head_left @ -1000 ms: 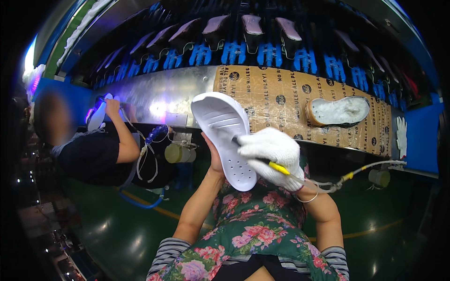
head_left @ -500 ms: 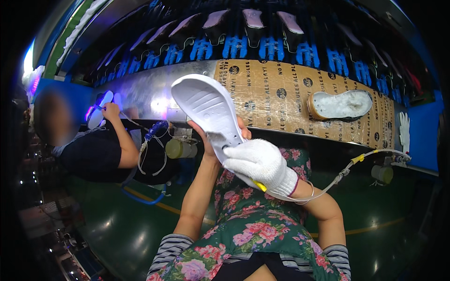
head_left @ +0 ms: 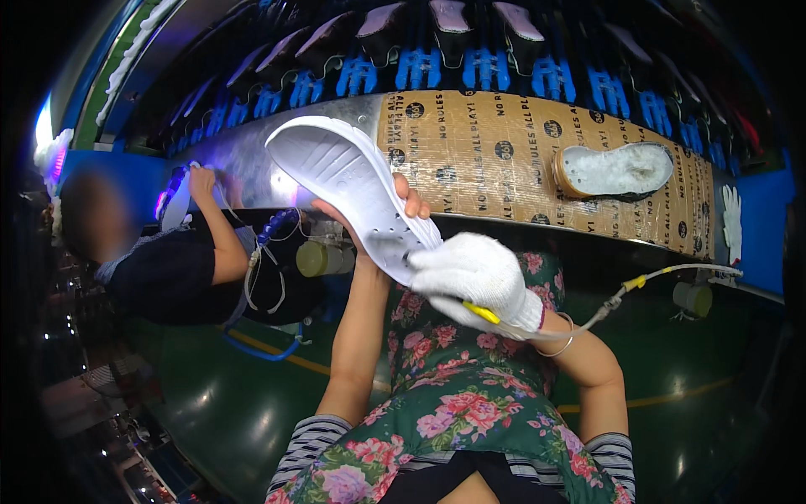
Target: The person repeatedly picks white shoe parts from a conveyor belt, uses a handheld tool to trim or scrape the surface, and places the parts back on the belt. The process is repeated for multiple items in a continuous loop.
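White sole (head_left: pixel 353 189) in both hands, seemingly

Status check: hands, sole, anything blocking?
Left hand grips white sole from beneath. Gloved right hand pinches sole's near end, yellow-tipped tool in fist. Nothing blocking.

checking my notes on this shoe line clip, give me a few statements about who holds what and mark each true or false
1. The left hand holds a white shoe sole from beneath. True.
2. The right hand is bare. False: it wears a white glove.
3. A second sole lies on the brown belt. True.
4. The gloved hand grips a yellow-tipped tool joined to a hose. True.
5. The co-worker sits on the person's right. False: on the left.
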A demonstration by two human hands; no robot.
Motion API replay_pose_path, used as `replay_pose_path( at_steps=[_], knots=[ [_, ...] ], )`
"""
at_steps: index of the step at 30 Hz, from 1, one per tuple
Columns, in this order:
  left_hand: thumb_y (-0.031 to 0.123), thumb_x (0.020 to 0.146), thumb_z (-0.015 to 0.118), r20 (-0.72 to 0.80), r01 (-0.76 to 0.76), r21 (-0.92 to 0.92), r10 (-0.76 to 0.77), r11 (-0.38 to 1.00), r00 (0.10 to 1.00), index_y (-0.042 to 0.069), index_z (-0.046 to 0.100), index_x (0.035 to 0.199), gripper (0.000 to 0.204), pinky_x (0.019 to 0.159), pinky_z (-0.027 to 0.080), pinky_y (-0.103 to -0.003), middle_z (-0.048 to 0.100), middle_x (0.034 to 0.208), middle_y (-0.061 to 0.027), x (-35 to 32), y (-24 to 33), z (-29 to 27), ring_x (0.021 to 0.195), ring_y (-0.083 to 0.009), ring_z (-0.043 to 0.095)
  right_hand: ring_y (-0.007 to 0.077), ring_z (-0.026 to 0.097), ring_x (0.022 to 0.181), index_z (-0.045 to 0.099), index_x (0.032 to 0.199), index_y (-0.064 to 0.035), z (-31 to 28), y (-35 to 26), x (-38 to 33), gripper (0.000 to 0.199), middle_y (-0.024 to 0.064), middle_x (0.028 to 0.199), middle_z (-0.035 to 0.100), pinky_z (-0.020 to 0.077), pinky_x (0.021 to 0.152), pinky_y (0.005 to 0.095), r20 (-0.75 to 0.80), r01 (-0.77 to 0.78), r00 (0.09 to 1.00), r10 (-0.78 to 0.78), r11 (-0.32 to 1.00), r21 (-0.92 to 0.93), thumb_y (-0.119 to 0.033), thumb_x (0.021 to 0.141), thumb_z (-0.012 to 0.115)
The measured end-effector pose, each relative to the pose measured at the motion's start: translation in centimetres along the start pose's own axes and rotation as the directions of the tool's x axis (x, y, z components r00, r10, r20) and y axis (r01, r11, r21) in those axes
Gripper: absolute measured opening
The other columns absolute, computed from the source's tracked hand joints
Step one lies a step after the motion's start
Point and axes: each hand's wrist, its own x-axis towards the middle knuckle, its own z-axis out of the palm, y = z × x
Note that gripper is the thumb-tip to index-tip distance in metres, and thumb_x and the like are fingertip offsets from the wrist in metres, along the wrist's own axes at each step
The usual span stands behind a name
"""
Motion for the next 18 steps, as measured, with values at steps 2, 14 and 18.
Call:
replay_pose_path(
  at_steps=[2,14,18],
  knots=[
    [0.108,0.069,0.032,-0.032,0.041,0.008,-0.041,0.999,0.999,0.005,0.052,0.142,0.128,0.08,0.051,-0.053,0.064,0.105,-0.0189,0.5,0.2,0.6,0.085,-0.0339,0.064,0.0284,0.075,0.089,0.077,0.101,-0.0107,0.9,-0.1,-0.1,0.037,0.011,0.109,0.077,0.0592,0.073,0.04,-0.018,0.07,0.997,-0.073,0.989,-0.133,-0.003,0.065,0.083],
    [0.101,0.069,0.054,-0.002,0.399,0.092,-0.401,0.912,0.916,0.004,0.046,0.148,0.126,0.072,0.054,-0.052,0.063,0.103,-0.0301,1.5,1.6,-0.8,0.08,-0.0427,0.069,0.028,0.073,0.086,0.078,0.102,-0.0106,1.2,-1.2,-0.9,0.028,0.0087,0.103,0.077,0.0587,0.074,0.0398,0.145,0.027,0.989,-0.004,0.987,-0.156,-0.008,0.074,0.082],
    [0.096,0.069,0.062,0.029,0.556,0.077,-0.559,0.828,0.829,0.004,0.047,0.149,0.123,0.071,0.057,-0.05,0.065,0.108,-0.0294,1.5,2.0,-1.4,0.085,-0.0399,0.07,0.0299,0.074,0.089,0.077,0.107,-0.0124,0.9,-1.1,-1.5,0.034,0.0097,0.113,0.077,0.0592,0.076,0.0381,0.264,-0.056,0.965,0.006,0.981,0.184,-0.006,0.074,0.082]
  ],
)
